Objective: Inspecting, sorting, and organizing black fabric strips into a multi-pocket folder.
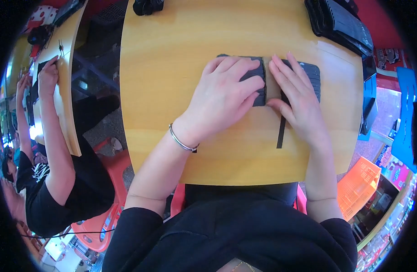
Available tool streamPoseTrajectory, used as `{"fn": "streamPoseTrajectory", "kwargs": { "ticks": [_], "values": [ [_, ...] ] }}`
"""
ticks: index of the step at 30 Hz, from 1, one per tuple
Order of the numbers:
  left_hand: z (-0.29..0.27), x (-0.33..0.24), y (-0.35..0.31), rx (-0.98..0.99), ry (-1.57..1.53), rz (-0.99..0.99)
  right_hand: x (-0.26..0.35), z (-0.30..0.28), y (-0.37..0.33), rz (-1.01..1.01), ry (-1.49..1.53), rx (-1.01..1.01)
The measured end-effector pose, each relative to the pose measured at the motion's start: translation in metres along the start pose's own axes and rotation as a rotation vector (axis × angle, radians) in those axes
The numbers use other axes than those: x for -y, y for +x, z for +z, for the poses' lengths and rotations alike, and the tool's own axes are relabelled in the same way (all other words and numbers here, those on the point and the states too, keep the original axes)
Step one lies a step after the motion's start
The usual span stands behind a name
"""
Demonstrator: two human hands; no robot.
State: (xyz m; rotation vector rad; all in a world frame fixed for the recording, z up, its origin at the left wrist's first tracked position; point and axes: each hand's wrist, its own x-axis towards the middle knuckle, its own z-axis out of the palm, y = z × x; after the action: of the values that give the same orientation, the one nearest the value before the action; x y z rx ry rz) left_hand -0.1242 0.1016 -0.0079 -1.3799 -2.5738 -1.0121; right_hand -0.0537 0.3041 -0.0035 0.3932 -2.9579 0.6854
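On the table in front of me lies a flat dark grey ribbed piece [313, 75], with a brown band [272, 88] across its middle. A thin black strap [281, 133] runs from it toward my body. My left hand [229, 90] is on the left part, its fingers bent and their tips at the edge by the band; what sits under them is partly hidden. My right hand [297, 93] lies over the band and the right part, fingers stretched out, thumb at the band's near end.
A stack of dark folded pieces [340, 27] stands at the table's [172, 113] far right corner. A black object [148, 6] sits at the far left edge. An orange basket [359, 186] is at right. To the left, a person [63, 181] works at another table.
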Motion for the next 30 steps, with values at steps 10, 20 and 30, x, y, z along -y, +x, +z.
{"fn": "streamPoseTrajectory", "kwargs": {
  "ticks": [10, 20, 30],
  "values": [
    [0.006, 0.004, -0.001, -0.065, 0.016, 0.055, -0.003, 0.006, -0.004, -0.03, -0.18, -0.027],
    [0.008, 0.029, -0.002, -0.485, 0.039, -0.177, -0.003, 0.007, -0.007, -0.025, -0.191, -0.029],
    [0.006, 0.034, -0.005, -0.488, -0.156, -0.339, 0.007, 0.001, -0.005, 0.014, -0.127, 0.005]
  ]
}}
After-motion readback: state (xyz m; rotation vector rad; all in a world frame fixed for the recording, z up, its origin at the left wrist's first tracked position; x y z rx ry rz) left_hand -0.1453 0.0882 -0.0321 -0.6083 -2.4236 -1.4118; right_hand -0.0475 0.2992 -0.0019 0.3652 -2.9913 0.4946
